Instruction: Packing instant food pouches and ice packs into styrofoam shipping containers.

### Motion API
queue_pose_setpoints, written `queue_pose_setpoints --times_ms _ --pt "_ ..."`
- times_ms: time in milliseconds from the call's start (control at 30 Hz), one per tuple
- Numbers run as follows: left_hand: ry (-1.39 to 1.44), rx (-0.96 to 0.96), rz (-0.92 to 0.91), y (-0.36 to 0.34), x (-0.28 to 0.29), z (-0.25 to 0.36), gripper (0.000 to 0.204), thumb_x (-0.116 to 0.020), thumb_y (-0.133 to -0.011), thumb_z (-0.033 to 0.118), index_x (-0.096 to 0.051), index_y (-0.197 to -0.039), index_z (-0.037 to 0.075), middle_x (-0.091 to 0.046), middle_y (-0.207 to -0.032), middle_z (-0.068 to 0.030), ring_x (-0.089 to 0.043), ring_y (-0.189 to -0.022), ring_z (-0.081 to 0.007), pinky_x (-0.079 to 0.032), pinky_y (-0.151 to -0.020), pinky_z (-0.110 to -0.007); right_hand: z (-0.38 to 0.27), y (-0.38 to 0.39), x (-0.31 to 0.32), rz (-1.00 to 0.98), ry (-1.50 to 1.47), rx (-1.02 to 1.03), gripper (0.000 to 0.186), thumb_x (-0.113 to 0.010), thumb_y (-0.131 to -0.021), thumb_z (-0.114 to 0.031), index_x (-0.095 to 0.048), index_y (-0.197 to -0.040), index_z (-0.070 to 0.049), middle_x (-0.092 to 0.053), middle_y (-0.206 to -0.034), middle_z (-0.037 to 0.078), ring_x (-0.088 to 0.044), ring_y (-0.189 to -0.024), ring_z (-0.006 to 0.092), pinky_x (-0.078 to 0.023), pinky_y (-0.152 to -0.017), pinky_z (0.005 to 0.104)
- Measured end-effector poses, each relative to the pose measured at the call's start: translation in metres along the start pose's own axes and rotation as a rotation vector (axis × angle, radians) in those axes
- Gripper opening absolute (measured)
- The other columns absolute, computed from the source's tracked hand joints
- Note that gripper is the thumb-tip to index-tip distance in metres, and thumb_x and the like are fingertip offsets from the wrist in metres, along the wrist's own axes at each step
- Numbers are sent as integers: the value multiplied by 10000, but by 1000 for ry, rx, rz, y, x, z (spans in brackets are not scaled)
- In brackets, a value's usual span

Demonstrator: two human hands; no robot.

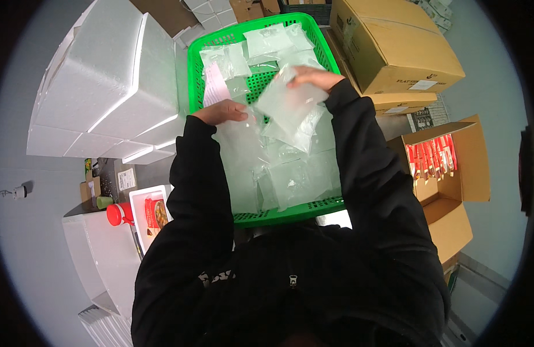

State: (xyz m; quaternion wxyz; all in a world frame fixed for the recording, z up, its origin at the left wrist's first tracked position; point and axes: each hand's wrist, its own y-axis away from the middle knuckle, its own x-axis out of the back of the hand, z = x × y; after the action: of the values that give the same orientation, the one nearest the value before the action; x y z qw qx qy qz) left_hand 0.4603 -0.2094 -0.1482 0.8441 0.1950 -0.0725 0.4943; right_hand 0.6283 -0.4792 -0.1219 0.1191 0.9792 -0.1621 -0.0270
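A green plastic basket (193, 75) in front of me holds many flat, translucent whitish plastic packets (296, 179). Over its middle, my right hand (311, 80) grips one such packet (287, 107) by its upper side; the packet is slightly smeared by motion and overlaps another below it. To the left, my left hand (225, 111) is closed at the top edge of another packet (242, 141), thumb pointing right. A pinkish-white printed sheet (215, 87) lies just beyond that hand among the packets. The basket's slotted bottom shows between the two hands.
White foam boxes (111, 75) are stacked left of the basket. Closed cardboard boxes (400, 46) stand at the far right. Nearer on the right, an open cardboard box (446, 191) contains red packets (431, 157). A red-lidded jar (118, 214) and a white foam tray (141, 222) sit at left.
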Motion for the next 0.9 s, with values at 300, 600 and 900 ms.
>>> queue_pose_setpoints --times_ms 300,600,900 --pt "139 101 934 -29 -10 -4 285 -584 -854 221 -580 -1009 -17 -620 -821 -86 -607 -730 -148 -497 -606 -259 2 -69 -53 -27 657 -333 492 -434 -930 -422 -516 -1153 9 -545 -995 134 -559 -690 213 -511 -646 297" --pt "-439 37 1520 -21 7 -17 515 -613 -751 61 -427 -1226 -12 -487 -1158 -250 -479 -1087 -396 -392 -930 -423 88 -184 -28 667 -783 -234 289 -337 -933 -166 -384 -1198 -60 -484 -1111 181 -531 -977 318 -517 -738 467" --pt "-336 -26 1685 16 13 -25 266 -596 -745 20 -562 -1009 18 -579 -816 -118 -585 -615 -250 -487 -627 -355 91 -212 -71 599 481 100 226 -455 -860 -131 -590 -736 1 -653 -717 128 -608 -596 263 -488 -529 332"
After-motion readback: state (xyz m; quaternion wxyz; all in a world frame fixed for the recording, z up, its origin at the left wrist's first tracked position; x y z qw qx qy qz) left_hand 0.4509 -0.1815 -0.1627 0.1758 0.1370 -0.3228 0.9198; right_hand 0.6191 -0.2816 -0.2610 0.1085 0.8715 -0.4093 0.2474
